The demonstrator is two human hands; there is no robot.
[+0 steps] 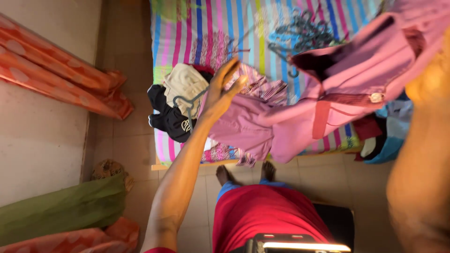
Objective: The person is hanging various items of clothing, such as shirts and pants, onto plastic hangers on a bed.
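A large pink shirt hangs spread in the air over the striped bed. My left hand reaches forward and grips the shirt's lower left part, fingers curled on the fabric. A grey-blue hanger lies just left of that hand, on a beige garment. My right forearm is blurred and very close at the right edge. My right hand is up by the shirt's raised end and seems to hold it, though its fingers are not clear.
A heap of grey-blue hangers lies at the far side of the bed. Black clothes and blue garments sit on the bed's near edge. Orange curtains and a green cloth hang at the left wall.
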